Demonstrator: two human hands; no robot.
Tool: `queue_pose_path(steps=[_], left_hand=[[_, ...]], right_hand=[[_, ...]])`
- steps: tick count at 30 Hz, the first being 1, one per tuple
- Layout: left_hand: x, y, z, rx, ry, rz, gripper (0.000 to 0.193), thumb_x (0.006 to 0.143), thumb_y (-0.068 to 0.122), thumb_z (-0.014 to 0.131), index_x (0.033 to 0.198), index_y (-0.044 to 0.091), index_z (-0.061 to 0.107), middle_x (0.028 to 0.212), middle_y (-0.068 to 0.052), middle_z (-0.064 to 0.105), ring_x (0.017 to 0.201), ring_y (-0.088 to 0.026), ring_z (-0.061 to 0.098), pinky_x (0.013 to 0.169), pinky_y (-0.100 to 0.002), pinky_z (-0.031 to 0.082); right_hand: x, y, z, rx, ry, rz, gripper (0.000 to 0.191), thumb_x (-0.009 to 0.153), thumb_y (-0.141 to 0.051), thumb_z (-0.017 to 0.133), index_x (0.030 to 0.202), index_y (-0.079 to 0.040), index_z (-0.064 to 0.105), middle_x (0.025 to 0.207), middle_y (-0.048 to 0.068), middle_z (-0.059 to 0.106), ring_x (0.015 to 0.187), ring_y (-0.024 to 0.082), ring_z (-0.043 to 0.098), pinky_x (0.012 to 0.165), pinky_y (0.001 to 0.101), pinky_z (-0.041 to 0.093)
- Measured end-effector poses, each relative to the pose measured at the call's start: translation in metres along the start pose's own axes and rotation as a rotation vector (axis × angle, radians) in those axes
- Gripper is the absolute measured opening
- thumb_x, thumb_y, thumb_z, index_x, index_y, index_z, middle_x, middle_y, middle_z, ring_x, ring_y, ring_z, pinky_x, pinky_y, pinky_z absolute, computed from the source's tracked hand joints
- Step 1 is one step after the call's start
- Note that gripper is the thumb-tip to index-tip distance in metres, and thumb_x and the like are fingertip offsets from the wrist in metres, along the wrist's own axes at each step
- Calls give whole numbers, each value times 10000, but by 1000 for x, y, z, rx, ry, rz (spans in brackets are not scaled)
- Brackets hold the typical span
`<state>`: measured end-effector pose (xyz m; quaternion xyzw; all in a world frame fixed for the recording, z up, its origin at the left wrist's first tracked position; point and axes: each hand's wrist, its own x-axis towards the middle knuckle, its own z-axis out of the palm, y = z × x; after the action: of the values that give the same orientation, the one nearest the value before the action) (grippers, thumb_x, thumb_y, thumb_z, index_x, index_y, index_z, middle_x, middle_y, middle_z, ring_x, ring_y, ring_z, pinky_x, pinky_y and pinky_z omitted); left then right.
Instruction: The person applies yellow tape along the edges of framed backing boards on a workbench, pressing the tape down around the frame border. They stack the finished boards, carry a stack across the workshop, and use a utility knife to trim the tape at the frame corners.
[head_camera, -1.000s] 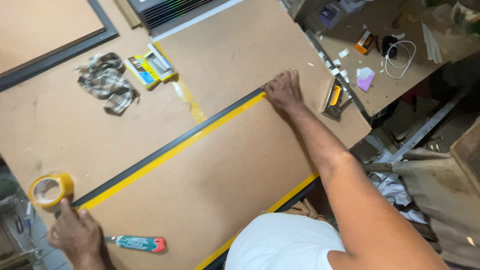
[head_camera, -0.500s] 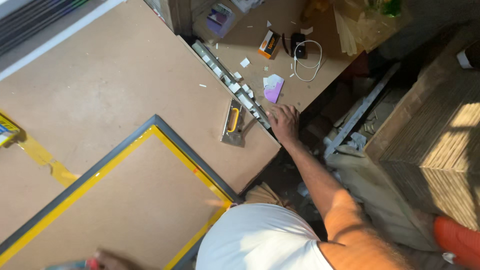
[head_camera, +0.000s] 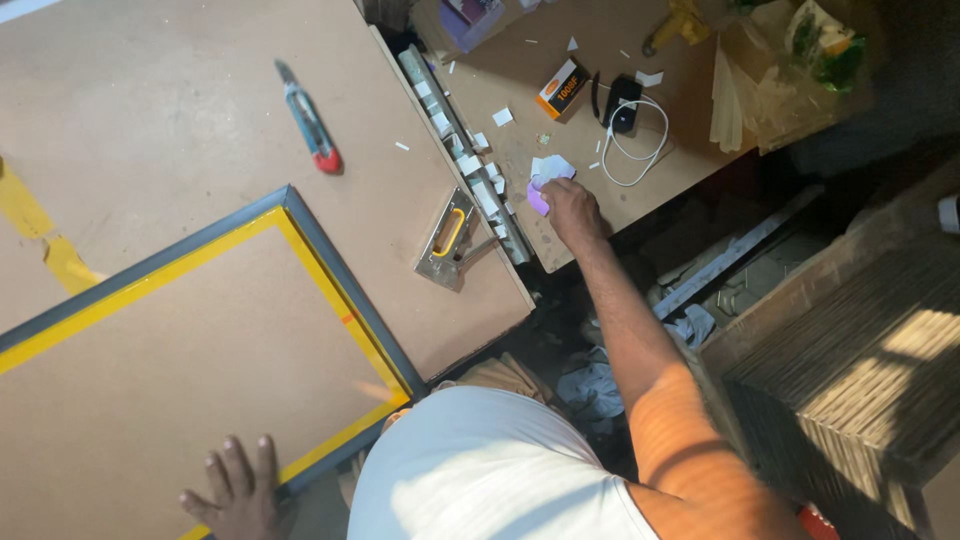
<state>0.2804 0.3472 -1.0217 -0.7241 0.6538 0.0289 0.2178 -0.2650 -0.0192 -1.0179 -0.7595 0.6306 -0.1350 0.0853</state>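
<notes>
Right hand (head_camera: 570, 207) reaches out over the far tabletop (head_camera: 690, 150), fingers curled down onto a small purple scrap (head_camera: 537, 198) that sits with white paper bits (head_camera: 553, 166) right at the fingertips. Whether the scrap is actually pinched or only pressed under the fingers cannot be told from this angle.

Left hand (head_camera: 235, 490) lies flat, fingers spread and holding nothing, on the near edge of the framed board (head_camera: 180, 390), pinning it down.

Just to the near-left of the right fingers: a long strip (head_camera: 465, 150) with white tabs, and beside it a metal staple gun (head_camera: 448, 240) with a yellow handle. Beyond the fingers: an orange box (head_camera: 560, 88) and a black plug with a white cable (head_camera: 635, 135). A cutter (head_camera: 308, 117) lies well off to the left on the big board.

Judgement on the pick-up: the scrap is thin and flat (easy to slide rather than lift), so a fingertip pinch at its edge would probably serve better than a flat press. Keeping the left palm steady should stop the framed board from shifting while the body leans right. The staple gun sits close to the arm's return path; worth clearing it on the way back.
</notes>
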Motion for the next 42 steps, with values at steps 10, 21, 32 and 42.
queue_pose_path(steps=[10,21,32,42], left_hand=[[-11,-46,-8,-163,425,3,557,923,257,672,1473,178,640,1535,-252,581,1329,-550,609,997,-727,426],[-48,-158,-215,-432,337,151,538,892,-12,680,1415,77,586,1371,-169,656,1341,-321,637,1206,-447,451],[-39,-126,-295,-1239,285,-225,305,961,78,689,1238,71,563,1354,-39,633,1082,-195,666,961,-308,584],[64,12,-435,-467,719,392,272,885,268,873,1032,112,705,995,-10,663,912,-216,636,755,-364,501]], right_hand=[[0,-52,-7,-328,210,110,112,944,-113,614,1026,-39,632,1117,153,693,1020,371,680,812,480,547],[-28,-252,-45,1234,48,-86,172,1121,-197,491,1158,-43,558,1220,64,666,1104,118,603,991,309,497],[-33,-312,-14,1885,-254,249,195,1123,-281,512,1167,-98,564,957,-26,587,871,46,544,808,236,490],[-3,-301,-88,1906,23,195,180,1122,-248,600,1139,-69,591,928,62,644,784,144,641,684,334,573]])
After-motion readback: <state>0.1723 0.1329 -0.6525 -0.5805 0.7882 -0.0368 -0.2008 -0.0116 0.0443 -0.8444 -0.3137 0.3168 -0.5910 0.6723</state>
